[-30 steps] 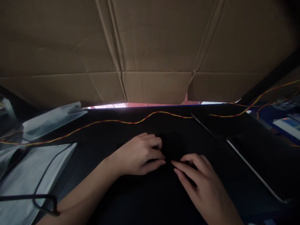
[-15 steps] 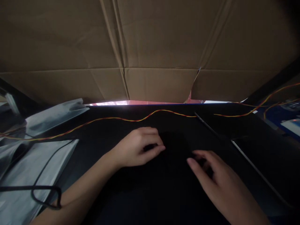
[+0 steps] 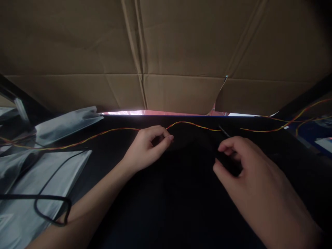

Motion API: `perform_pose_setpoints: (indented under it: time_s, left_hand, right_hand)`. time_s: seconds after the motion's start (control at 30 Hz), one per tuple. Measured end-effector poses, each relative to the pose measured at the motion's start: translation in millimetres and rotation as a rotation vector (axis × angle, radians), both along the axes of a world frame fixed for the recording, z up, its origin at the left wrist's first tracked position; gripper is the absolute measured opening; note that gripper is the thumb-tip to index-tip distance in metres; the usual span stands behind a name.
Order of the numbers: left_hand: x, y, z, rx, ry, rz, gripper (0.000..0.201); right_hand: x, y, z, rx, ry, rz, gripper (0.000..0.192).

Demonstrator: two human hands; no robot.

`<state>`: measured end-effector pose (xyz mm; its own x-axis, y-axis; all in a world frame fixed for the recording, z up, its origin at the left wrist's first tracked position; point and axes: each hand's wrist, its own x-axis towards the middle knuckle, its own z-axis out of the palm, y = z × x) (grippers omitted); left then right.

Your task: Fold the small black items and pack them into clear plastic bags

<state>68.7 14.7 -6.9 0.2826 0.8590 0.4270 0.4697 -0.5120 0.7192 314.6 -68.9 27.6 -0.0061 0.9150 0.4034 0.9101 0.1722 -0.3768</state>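
My left hand (image 3: 149, 147) is over the black surface (image 3: 168, 207), left of centre. Its thumb tip meets the curled index finger in a pinch; whatever might be between them is lost in the dark. A twisted red-and-yellow wire (image 3: 114, 129) runs behind that hand and looks close to its knuckles. To the right, my right hand (image 3: 255, 180) has bent fingers, with a gap between thumb and index finger. No object can be made out in that gap. Just beyond it shows the thin edge of a dark flat object (image 3: 224, 131), mostly covered by the hand.
A brown cardboard sheet (image 3: 181, 52) hangs across the back. On the left lie a translucent plastic bag (image 3: 70, 124) and a larger plastic sleeve (image 3: 52, 176), with a black cable (image 3: 38, 197) over it. Another red-and-yellow wire (image 3: 261, 131) lies at right.
My left hand has moved away from me and slightly left, up to the wire. My right hand has moved forward and right, now covering the flat object's bright edge. The view has shifted slightly.
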Motion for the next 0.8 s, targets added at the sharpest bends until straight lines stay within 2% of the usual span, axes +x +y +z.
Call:
perform_pose_setpoints:
  time_s: [0.07,0.13,0.23,0.3,0.33,0.47,0.53,0.6,0.67,0.73,0.8]
  left_hand:
    - [0.2,0.6,-1.3,-0.018,0.004,-0.002,0.025]
    - [-0.3,1.2,-2.4,-0.027,0.011,-0.003,0.026]
    - [-1.2,1.3,-3.7,-0.015,0.034,-0.014,0.025]
    - [-0.5,-0.3,-3.1,0.008,0.065,-0.055,0.025]
    - [0.6,-2.0,-2.3,0.021,0.086,-0.091,0.026]
    - [9.6,-13.6,2.1,0.077,0.189,-0.286,0.032]
    - [14.6,-19.9,1.4,0.138,0.334,-0.382,0.034]
    - [17.9,-23.6,-2.4,0.181,0.518,-0.451,0.033]
    - [19.1,-23.1,-6.9,0.163,0.618,-0.493,0.032]
    - [18.6,-19.2,-7.1,0.120,0.590,-0.530,0.034]
    - [16.1,-14.6,1.0,0.107,0.516,-0.539,0.033]
  right_hand:
    - [-22.9,-2.9,-2.2,0.062,-0.064,0.090,0.019]
    - [-45.4,-7.4,-10.7,0.040,-0.105,0.198,0.019]
    - [-57.5,-13.7,-21.9,-0.149,0.060,0.368,0.011]
    - [-45.6,-14.1,-19.2,-0.235,0.270,0.407,0.017]
    - [-35.5,-12.0,-14.1,-0.216,0.366,0.395,0.021]
    - [3.1,17.8,13.8,0.064,0.463,0.274,0.014]
    - [9.9,44.1,17.1,0.171,0.470,0.316,0.012]
    - [9.4,72.2,6.2,0.180,0.425,0.437,0.016]
    - [6.8,96.4,-15.7,0.165,0.431,0.506,0.018]
    - [6.1,112.2,-39.8,0.144,0.445,0.482,0.019]
    - [8.6,119.0,-57.4,0.139,0.445,0.474,0.019]
